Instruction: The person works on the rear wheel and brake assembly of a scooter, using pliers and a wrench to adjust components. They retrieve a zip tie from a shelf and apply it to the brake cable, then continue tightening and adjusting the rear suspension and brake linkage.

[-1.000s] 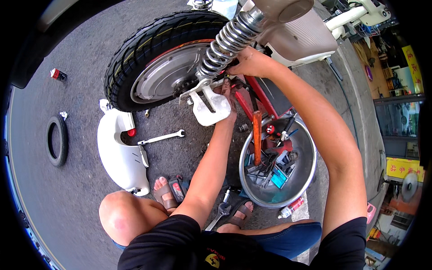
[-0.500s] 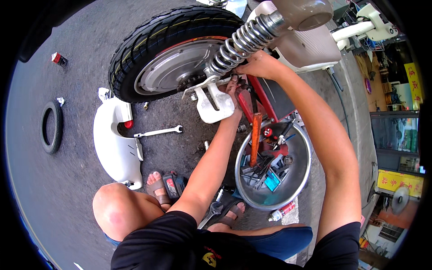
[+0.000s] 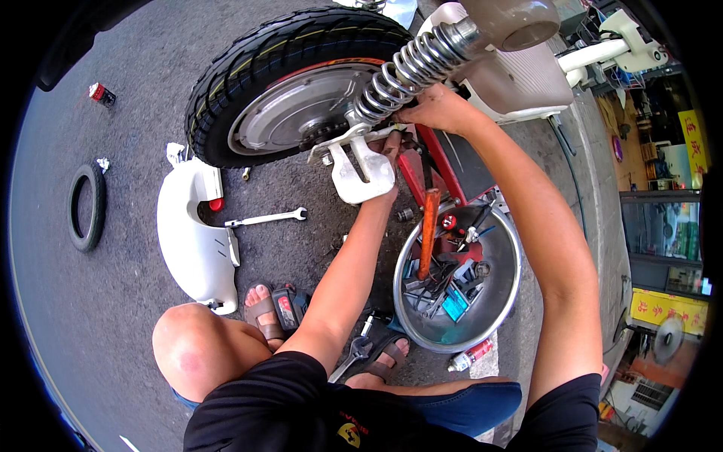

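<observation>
A wheel with a black tyre [image 3: 260,79] and silver hub stands raised at the top, beside a coil-spring shock absorber [image 3: 410,71]. Below the spring is a white metal bracket [image 3: 350,177] with a slot. My left hand [image 3: 392,145] reaches in behind this bracket, its fingers mostly hidden. Just right of the spring's lower end, my right hand [image 3: 437,109] is bent with its fingers curled together against the scooter's underside; what they hold is hidden. Under both hands stands a red metal frame [image 3: 440,162], perhaps a stand or jack.
A metal basin [image 3: 508,301] of tools, with an orange-handled tool [image 3: 428,233], is below my right arm. On the ground lie a wrench [image 3: 267,218], a white fender-like panel [image 3: 192,241], an adjustable wrench [image 3: 354,358], a spray can [image 3: 471,355] and a loose tyre [image 3: 86,207].
My left hand has slid farther in behind the white bracket, so its fingertips show less. My right hand stays near the spring's lower end. The view has shifted slightly.
</observation>
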A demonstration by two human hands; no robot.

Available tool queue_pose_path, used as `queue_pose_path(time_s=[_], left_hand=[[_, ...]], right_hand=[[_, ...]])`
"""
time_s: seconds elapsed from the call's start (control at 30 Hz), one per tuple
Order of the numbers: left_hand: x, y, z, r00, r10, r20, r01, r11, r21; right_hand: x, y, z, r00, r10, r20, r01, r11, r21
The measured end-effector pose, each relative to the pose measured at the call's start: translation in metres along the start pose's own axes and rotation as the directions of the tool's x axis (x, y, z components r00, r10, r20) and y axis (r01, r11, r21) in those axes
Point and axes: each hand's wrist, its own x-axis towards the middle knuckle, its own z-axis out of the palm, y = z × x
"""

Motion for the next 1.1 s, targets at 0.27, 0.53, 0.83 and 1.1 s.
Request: queue_pose_path(time_s=[0.27, 0.53, 0.83, 1.1], left_hand=[[0.006, -0.013, -0.005, 0.989, 0.123, -0.084, -0.119, 0.992, 0.049], [0.0, -0.003, 0.004, 0.994, 0.101, -0.033, -0.1, 0.995, 0.027], [0.003, 0.002, 0.005, 0.994, 0.106, 0.035, -0.108, 0.993, 0.04], [0.002, -0.002, 0.007, 0.991, 0.133, -0.005, -0.133, 0.991, 0.032]], right_hand=[[0.003, 0.001, 0.001, 1.0, 0.012, 0.004, -0.012, 1.0, 0.003], [0.003, 0.005, 0.0, 1.0, -0.009, -0.016, 0.008, 0.999, -0.047], [0.003, -0.004, 0.0, 0.999, 0.04, 0.011, -0.039, 0.999, -0.027], [0.001, -0.008, -0.001, 0.999, 0.036, -0.012, -0.037, 0.996, -0.079]])
